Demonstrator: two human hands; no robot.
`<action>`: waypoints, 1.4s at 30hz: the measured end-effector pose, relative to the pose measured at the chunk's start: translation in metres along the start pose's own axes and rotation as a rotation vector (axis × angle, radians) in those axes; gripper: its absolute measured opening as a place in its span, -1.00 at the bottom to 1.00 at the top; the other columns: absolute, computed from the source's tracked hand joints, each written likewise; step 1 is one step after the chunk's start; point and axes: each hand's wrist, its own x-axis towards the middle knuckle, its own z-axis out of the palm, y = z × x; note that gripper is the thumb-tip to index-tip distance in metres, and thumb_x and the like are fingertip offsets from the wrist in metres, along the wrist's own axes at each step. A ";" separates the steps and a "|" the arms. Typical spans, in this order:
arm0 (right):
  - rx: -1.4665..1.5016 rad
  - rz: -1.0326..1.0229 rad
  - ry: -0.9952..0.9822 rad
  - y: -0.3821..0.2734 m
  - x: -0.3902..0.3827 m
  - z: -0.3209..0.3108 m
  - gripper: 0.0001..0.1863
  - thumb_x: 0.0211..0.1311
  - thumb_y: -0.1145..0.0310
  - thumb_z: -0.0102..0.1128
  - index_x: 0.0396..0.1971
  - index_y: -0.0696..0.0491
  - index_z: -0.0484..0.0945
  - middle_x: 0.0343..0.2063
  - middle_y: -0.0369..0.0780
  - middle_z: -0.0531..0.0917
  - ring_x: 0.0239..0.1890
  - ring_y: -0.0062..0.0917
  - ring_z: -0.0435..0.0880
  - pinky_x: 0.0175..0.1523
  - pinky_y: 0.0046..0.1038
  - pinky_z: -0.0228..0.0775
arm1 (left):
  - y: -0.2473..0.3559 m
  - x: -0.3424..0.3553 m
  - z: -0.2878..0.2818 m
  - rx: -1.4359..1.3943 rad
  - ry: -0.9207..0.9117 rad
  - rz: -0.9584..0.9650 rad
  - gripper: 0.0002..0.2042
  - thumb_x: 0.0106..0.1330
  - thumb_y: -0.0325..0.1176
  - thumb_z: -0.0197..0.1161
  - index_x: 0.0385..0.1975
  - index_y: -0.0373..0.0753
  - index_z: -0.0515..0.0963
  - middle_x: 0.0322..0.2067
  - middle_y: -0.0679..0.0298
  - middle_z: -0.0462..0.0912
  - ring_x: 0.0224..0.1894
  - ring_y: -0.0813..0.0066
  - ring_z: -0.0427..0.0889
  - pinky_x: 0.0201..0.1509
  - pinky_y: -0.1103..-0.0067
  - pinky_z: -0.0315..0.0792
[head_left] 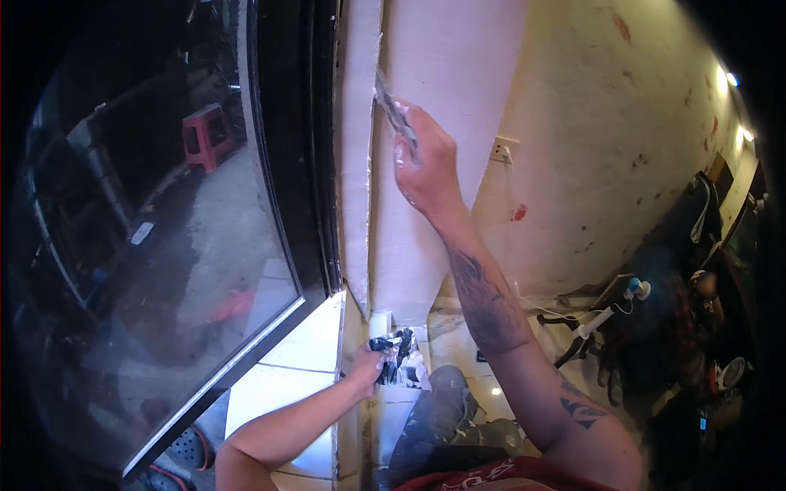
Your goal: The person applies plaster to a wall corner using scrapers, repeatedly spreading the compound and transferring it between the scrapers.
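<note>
My right hand (428, 155) is closed around a putty knife (388, 102), raised in front of the pale wall strip (446, 65). The knife's thin blade points up and left and meets the strip's vertical corner edge (373, 164), or lies just before it. Lower down, my left hand (367, 367) grips the left side of a flat square plate (401, 360) smeared with white paste and dark patches. The plate is above the tiled floor, beside my bent knee (449, 397). The fingers under the plate are hidden.
A dark-framed glass door (304, 164) stands at the left; a red stool (207, 137) shows beyond it. A wall socket (504, 149) is right of my wrist. On the right are a stand with a white pole (596, 321) and a cable. Clogs (191, 448) lie lower left.
</note>
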 end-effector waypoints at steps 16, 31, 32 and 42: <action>0.125 -0.061 0.262 0.035 0.071 -0.002 -0.71 -0.11 0.52 -0.04 -0.26 0.15 0.34 -0.57 -0.04 0.52 -0.55 -0.26 0.53 -0.42 -0.43 0.36 | 0.002 -0.003 0.009 -0.001 0.048 -0.013 -0.86 0.00 -0.59 0.05 -0.40 -0.31 0.41 -0.53 0.28 0.50 -0.53 0.55 0.49 -0.50 0.62 0.40; 0.059 -0.081 0.118 0.024 0.030 0.015 -0.77 -0.06 0.50 -0.04 -0.33 0.18 0.34 -0.61 -0.08 0.47 -0.59 -0.34 0.47 -0.44 -0.50 0.28 | 0.000 0.003 0.008 0.019 0.034 -0.017 -0.84 0.04 -0.54 0.08 -0.35 -0.32 0.41 -0.47 0.27 0.52 -0.47 0.54 0.52 -0.43 0.63 0.42; 0.071 -0.051 0.093 0.023 0.023 0.015 -0.77 -0.07 0.51 -0.04 -0.31 0.18 0.34 -0.60 -0.07 0.46 -0.58 -0.32 0.47 -0.44 -0.49 0.28 | 0.003 0.003 0.010 0.005 0.034 -0.010 -0.84 0.03 -0.54 0.08 -0.35 -0.32 0.41 -0.47 0.27 0.52 -0.47 0.54 0.52 -0.43 0.63 0.42; 0.173 0.217 -0.033 0.012 -0.053 -0.010 -0.72 -0.05 0.56 0.00 -0.24 0.19 0.34 -0.49 -0.19 0.48 -0.48 -0.48 0.48 -0.34 -0.56 0.31 | -0.006 -0.004 0.005 0.037 0.001 0.016 -0.83 0.03 -0.52 0.07 -0.33 -0.29 0.41 -0.43 0.27 0.53 -0.41 0.52 0.53 -0.38 0.61 0.45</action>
